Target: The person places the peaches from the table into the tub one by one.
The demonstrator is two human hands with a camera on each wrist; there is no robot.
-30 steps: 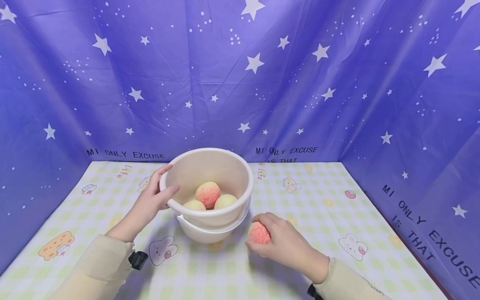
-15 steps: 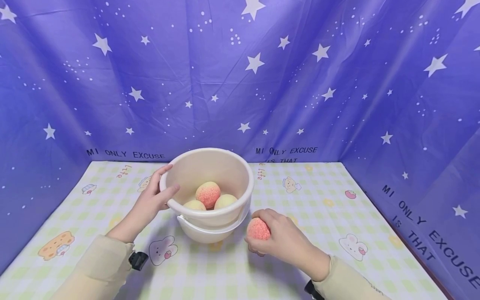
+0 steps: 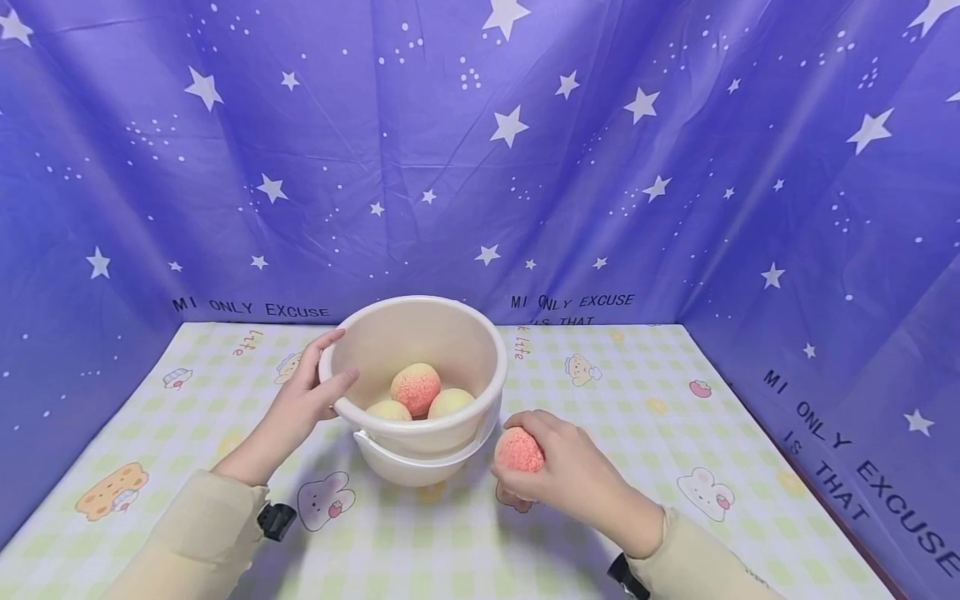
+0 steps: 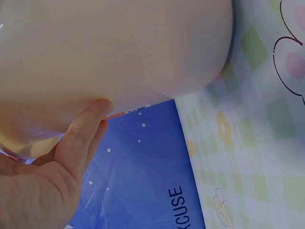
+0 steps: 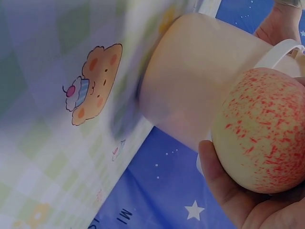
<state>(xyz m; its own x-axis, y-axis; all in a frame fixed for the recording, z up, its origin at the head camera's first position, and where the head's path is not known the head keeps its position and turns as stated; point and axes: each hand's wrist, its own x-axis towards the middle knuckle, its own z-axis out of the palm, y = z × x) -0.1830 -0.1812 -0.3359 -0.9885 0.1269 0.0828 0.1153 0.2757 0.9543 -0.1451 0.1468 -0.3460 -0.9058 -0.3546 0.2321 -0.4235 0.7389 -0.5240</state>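
My left hand grips the left side of a white bucket, its thumb over the rim and its fingers along the outer wall. Inside the bucket lie a red-and-yellow peach and two pale yellow round fruits, perhaps peaches too; the rim partly hides one pale fruit, while the other pale fruit lies to the right. To the right of the bucket, my right hand holds another peach just above the table. In the right wrist view, that peach shows red streaks on yellow, with fingers curled round it.
A checked cloth with cartoon prints covers the table. Behind and at both sides hangs a blue curtain with white stars. The bucket's white handle hangs down across its front.
My right hand has lifted the peach slightly upward, uncovering more of the print on the cloth beneath. The left hand and the bucket have stayed in place.
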